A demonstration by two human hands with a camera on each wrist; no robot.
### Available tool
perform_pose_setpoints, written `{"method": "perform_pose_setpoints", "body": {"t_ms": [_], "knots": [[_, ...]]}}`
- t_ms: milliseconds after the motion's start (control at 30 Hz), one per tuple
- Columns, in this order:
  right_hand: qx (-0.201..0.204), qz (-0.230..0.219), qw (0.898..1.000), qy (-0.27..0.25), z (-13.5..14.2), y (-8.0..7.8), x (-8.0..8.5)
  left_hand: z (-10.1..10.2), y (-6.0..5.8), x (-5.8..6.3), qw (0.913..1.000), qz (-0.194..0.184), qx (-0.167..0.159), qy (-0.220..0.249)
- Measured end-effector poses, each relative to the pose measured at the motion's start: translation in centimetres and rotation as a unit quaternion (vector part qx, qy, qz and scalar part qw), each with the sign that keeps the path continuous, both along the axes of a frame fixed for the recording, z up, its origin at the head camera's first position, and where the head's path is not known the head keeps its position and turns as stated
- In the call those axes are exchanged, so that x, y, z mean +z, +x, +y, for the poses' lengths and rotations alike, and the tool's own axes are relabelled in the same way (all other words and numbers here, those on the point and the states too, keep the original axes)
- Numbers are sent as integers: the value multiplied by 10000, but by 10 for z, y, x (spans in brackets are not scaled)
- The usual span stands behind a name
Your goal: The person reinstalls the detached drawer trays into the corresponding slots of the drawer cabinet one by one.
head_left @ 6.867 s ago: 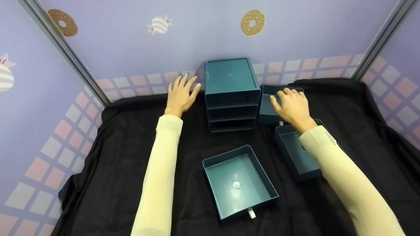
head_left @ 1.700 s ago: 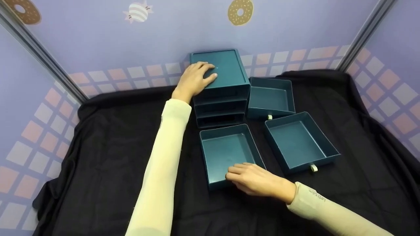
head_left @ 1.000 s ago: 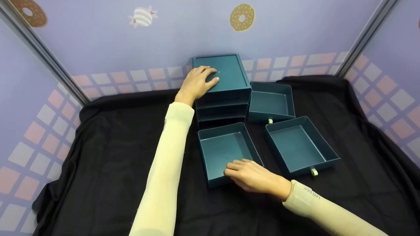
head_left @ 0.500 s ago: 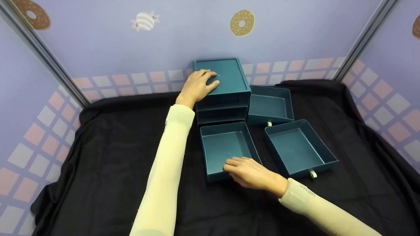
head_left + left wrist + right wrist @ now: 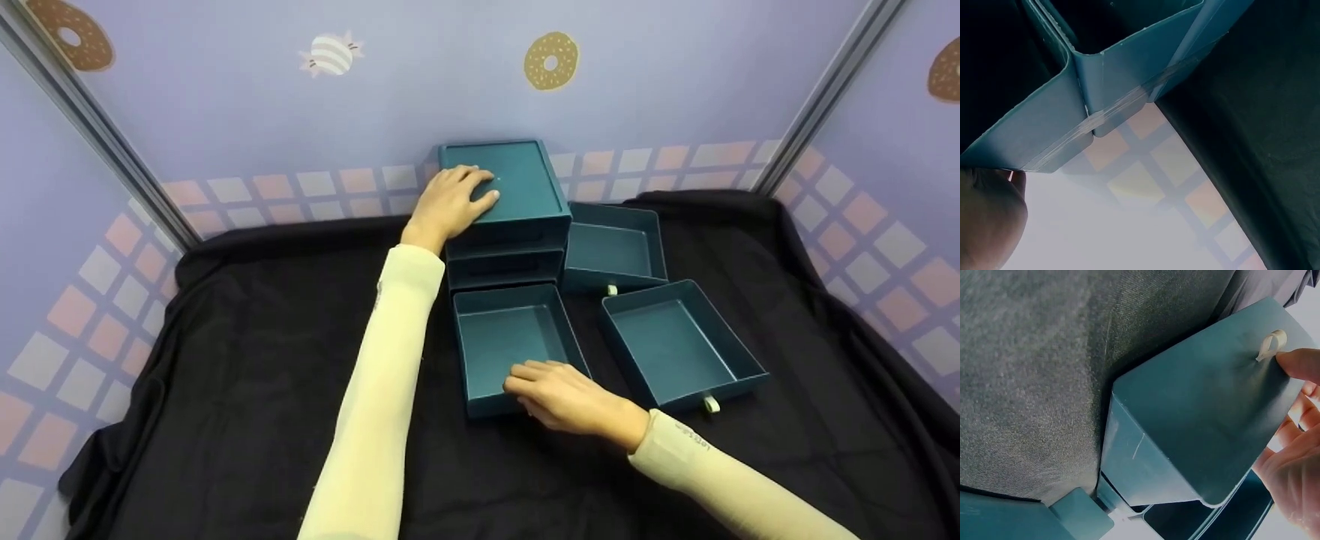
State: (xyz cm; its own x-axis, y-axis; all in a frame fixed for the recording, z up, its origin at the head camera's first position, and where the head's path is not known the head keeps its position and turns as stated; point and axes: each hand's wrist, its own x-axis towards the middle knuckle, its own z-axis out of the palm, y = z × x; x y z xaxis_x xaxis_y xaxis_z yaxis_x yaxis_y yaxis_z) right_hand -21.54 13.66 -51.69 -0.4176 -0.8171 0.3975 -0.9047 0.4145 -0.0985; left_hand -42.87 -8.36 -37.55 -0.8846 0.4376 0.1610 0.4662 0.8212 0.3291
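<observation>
A teal desktop cabinet [image 5: 521, 169] with stacked openings stands against the back wall. My left hand [image 5: 450, 201] rests on the left part of its top, fingers spread and loosely bent. In the left wrist view, clear tape runs along the cabinet's side [image 5: 1123, 79]. A teal drawer [image 5: 502, 330] lies in front, its back end at the mouth of the lowest opening. My right hand [image 5: 566, 397] pinches this drawer's front wall. In the right wrist view, the thumb presses the drawer front [image 5: 1196, 405] beside a pale loop tab [image 5: 1272, 343]; the fingers go behind the wall.
Two more teal drawers with pale tabs lie to the right: one drawer [image 5: 615, 244] beside the cabinet, another drawer [image 5: 675, 341] nearer. Black cloth [image 5: 247, 390] covers the table. Patterned lilac panels [image 5: 420, 67] enclose the back and sides.
My right hand moved from above the right drawers to the front drawer, then pushed it back to the cabinet's lowest opening. My left hand came from beside the cabinet onto its top.
</observation>
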Motion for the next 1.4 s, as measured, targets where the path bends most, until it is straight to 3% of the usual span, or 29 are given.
{"method": "perform_pose_setpoints", "body": {"t_ms": [767,1067,1400], "knots": [[-124,-69,9999,23,-2,-17,2,-1,0,2,10000,4,34,-11],[-725,-35,9973,-70,-3,-15,11,4,-1,6,9999,47,-23,-92],[-1232,-61,9920,-281,-13,-18,7,0,1,5,9997,-47,-62,-220]]}}
